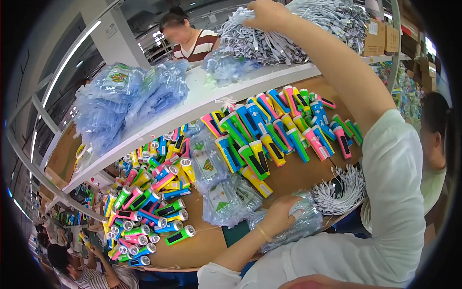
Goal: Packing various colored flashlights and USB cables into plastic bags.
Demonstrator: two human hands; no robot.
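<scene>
Nearest the lens, a white sleeve (394, 192) fills the right side, and the right hand (272, 17) is way up on a heap of white cables (308, 41), fingers bent over them; whether it grips any, I can't tell! Down below it, the left hand (279, 217) (thin band (264, 233) round the wrist) lies on clear plastic bags (310, 225), fingers curled at the film, a firm hold impossible to confirm. Just right of that hand, a cable bundle (339, 195)! Ahead of it, colourful flashlights (274, 149) crowd the surface (204, 250); to its left, printed bags (219, 198) and more flashlights.
</scene>
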